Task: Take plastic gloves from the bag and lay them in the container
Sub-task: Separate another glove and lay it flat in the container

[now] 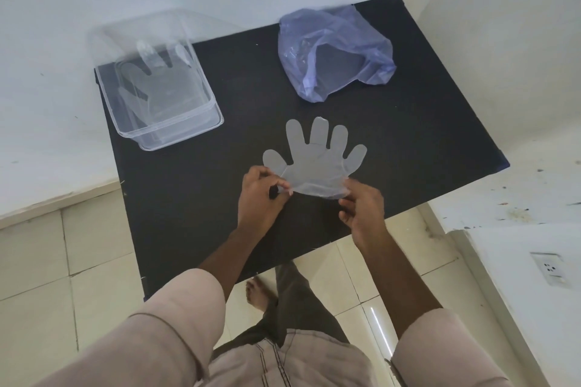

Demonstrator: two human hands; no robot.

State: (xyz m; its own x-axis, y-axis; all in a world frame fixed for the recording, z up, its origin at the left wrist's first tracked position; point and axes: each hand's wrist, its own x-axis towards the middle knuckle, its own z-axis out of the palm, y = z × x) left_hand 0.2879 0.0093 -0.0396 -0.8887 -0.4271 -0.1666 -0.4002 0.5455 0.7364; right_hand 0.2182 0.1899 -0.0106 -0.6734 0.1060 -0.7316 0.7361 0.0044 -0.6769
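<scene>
A translucent plastic glove (314,163) is spread flat over the black table (408,151), fingers pointing away from me. My left hand (261,195) pinches the left corner of its cuff. My right hand (361,204) pinches the cuff's right corner. A clear plastic container (176,132) stands at the table's back left, with at least one glove (157,82) lying flat inside. The crumpled bluish plastic bag (336,50) lies at the back right, its mouth open toward me.
The table sits in a corner between white walls. Tiled floor lies below its near edge, where my bare foot (257,292) shows. A wall socket (550,267) is at the right.
</scene>
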